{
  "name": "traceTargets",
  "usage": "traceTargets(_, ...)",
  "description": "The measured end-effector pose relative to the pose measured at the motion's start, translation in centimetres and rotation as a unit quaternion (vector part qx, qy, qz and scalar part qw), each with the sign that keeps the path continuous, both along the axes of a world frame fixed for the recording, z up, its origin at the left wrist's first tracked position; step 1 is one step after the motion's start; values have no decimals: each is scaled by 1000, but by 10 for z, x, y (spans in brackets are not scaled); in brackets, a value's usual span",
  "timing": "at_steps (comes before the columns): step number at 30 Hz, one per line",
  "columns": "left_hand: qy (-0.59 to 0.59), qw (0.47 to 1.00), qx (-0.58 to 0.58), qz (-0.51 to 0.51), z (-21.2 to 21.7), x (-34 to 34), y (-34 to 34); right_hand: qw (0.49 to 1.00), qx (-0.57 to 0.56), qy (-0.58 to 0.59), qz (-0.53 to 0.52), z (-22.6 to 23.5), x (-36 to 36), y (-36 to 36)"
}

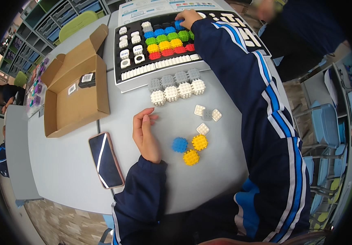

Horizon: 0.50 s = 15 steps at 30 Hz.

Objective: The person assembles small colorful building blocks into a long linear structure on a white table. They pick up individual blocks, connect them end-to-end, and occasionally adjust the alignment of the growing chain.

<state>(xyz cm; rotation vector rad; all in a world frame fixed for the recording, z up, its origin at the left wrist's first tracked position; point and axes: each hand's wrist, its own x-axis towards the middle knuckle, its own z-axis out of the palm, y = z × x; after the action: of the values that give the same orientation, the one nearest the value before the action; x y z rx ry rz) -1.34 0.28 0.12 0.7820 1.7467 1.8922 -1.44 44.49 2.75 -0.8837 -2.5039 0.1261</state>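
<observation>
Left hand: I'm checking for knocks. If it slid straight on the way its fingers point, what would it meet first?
The left hand lies on the table, fingers pointing away from the body. Likely first contact: the white studded cube at the near-left end of the grey-and-white block cluster; depth is hard to judge.

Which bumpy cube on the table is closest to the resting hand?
The lone blue cube. It lies just right of the left hand; the two yellow cubes sit farther away.

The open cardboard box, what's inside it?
Inside the cardboard box lie a small black device and a white label. Nothing else shows; whatever lies under them is covered.
</observation>
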Motion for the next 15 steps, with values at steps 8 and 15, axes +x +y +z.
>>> traceTargets(8, -19, 1000, 22, -5, -2, 0, -1, 999, 8, -7, 38, -2, -3, 2)
traceTargets(15, -10, 1000, 24, -15, 2, 1, 1, 998, -46, -27, 44, 11, 7, -14)
